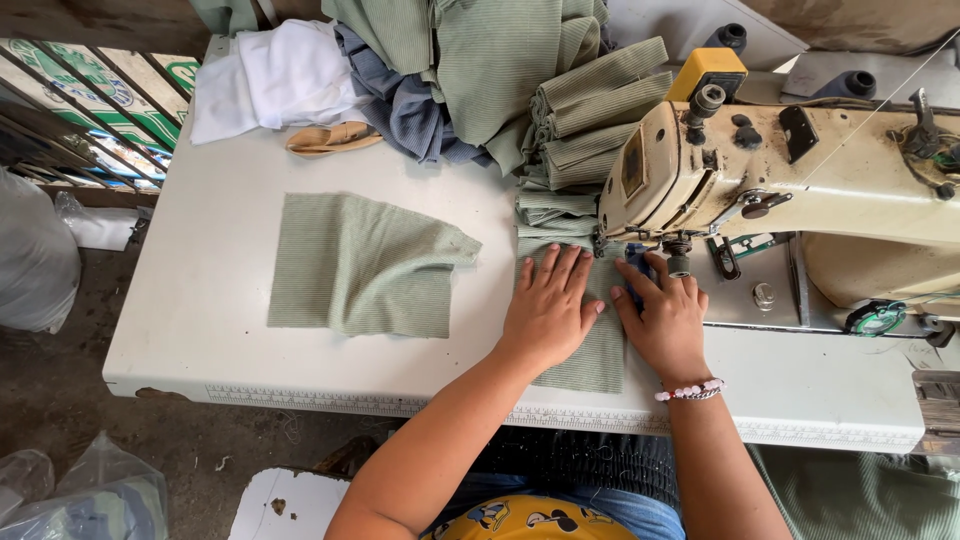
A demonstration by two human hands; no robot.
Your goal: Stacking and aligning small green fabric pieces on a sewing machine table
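Pressing green fabric strip [590,350] flat at the sewing machine [800,170].
Left hand [548,310] and right hand [665,320] spread open, palms down on it; strip on white desk [200,340], under needle area.

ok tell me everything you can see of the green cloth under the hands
The cloth is pale green with fine ribbing, looks like soft knit, and lies flat on the white table, running up under the sewing machine head. The left hand presses flat on it; the right hand rests at its right edge.

Two hands [548,310], one sewing machine [800,170], two thread cones [848,84].
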